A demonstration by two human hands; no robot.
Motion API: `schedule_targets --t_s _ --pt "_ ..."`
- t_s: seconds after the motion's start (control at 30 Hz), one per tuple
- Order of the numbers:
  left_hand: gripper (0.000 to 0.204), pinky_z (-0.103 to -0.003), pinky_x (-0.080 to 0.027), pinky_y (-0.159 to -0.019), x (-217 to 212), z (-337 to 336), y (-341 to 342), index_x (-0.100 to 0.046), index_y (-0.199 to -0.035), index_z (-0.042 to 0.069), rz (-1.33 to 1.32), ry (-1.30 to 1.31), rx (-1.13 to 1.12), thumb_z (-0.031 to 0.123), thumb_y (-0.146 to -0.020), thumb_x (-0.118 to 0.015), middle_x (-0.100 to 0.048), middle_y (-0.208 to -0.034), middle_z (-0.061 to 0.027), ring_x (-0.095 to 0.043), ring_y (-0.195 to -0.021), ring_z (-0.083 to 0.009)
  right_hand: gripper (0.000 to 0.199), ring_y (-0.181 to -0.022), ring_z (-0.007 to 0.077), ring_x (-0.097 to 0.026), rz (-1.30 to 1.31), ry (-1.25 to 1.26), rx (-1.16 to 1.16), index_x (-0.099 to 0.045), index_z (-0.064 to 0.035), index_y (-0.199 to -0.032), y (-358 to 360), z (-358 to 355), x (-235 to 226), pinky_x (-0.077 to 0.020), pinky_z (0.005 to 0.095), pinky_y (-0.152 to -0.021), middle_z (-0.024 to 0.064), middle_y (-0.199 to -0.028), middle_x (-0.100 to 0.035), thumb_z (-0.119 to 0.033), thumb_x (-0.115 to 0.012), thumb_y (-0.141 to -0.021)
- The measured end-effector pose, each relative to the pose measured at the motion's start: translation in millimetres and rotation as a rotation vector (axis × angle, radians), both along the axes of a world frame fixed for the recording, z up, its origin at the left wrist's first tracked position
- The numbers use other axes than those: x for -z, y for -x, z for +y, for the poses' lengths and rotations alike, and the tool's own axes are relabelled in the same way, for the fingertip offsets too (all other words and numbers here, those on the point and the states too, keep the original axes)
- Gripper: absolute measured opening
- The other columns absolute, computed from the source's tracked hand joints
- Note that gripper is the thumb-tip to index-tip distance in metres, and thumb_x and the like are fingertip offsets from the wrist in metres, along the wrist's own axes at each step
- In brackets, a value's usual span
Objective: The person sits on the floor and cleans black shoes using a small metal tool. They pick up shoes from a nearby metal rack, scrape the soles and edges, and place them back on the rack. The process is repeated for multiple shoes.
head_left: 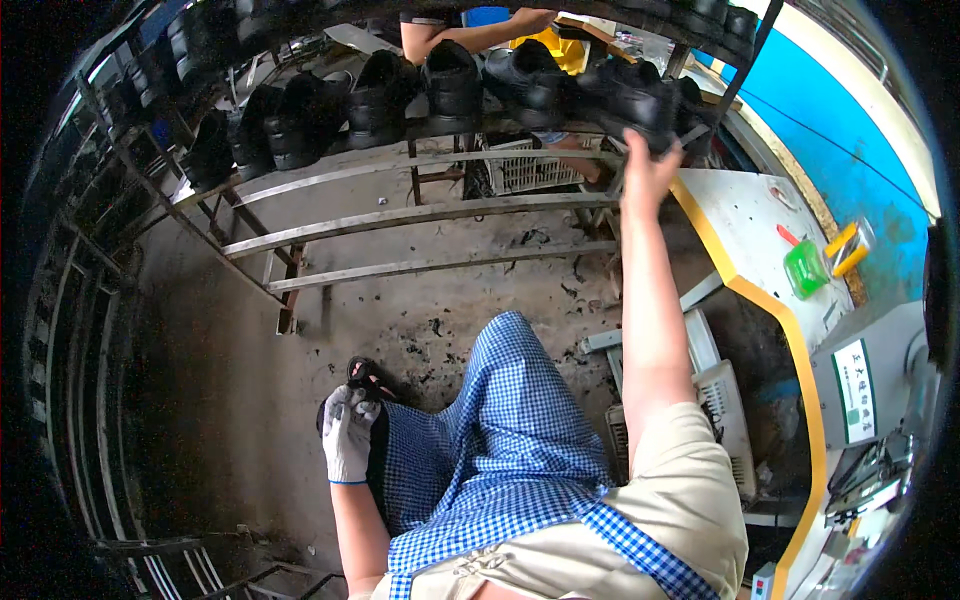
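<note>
Nearest, a blue-and-white checked cloth apron (510, 440) is covering the wearer's lap. Grey, scrap-littered floor (260, 420) is lying open to the left and just beyond the knees. To the right, a white-topped table with a yellow edge strip (735, 215) is bordering the wearer's side, and a pale slatted plastic crate (730, 420) is sitting below it. A grey metal box (880, 370) is occupying the tabletop's right part, with a small green jar (805, 270) standing farther off. At the far side, a metal rack with bare lower rails (400, 218) is bounding the floor.

The hands are lying well apart. Near, at the left, the white-gloved left hand (347, 440) is curling its fingers beside a black surface; whether it is holding anything, I cannot tell. Far, at the right, the bare right hand (650, 175) is parting thumb and fingers against the near end of a blurred black shoe (640, 95) at the right end of the rack's shoe row; how firmly it is gripping, I cannot tell. Beyond, a co-worker's arm (465, 40) is showing.
</note>
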State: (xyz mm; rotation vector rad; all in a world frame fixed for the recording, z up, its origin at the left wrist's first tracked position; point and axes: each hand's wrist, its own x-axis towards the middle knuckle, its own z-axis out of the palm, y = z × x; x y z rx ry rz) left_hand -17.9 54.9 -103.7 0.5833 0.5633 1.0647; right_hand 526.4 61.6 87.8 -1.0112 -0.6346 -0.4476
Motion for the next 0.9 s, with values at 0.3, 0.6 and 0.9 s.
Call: schedule_targets --t_s 0.3,0.6,0.9 --pt "0.030 -0.027 -0.039 -0.071 -42 -19 -46 -0.048 -0.107 0.007 -0.100 -0.008 0.362 0.028 -0.090 -0.060 -0.039 -0.087 -0.0006 -0.041 -0.080 -0.0131 0.039 -0.069 0.0081 -0.052 0.395 -0.116 -0.333 -0.052 -0.0083 -0.113 125 -158 37 -0.0304 0.0197 -0.040 0.0029 -0.107 -0.059 -0.018 -0.063 -0.077" --pt "0.034 -0.043 -0.047 -0.093 -77 -10 -56 -0.047 -0.123 0.011 -0.132 0.408 -0.046 0.028 -0.094 -0.054 -0.056 -0.118 -0.0081 -0.056 -0.108 -0.0238 0.084 -0.116 0.0253 -0.051 0.511 0.361 -1.271 -0.037 -0.0035 -0.138 213 -156 142 -0.0385 0.0386 -0.103 0.0110 -0.126 -0.052 0.004 -0.060 -0.058" --pt "0.061 -0.033 -0.039 -0.101 -90 -30 -27 -0.041 -0.134 0.006 0.267 -0.242 -0.246 0.006 -0.078 -0.067 -0.052 -0.124 -0.0071 -0.049 -0.117 -0.0197 0.096 -0.130 0.0231 -0.038 0.408 1.055 -1.173 -0.029 -0.0091 -0.144 206 -165 249 -0.0303 0.0367 -0.109 0.0089 -0.143 -0.038 0.000 -0.079 -0.063"
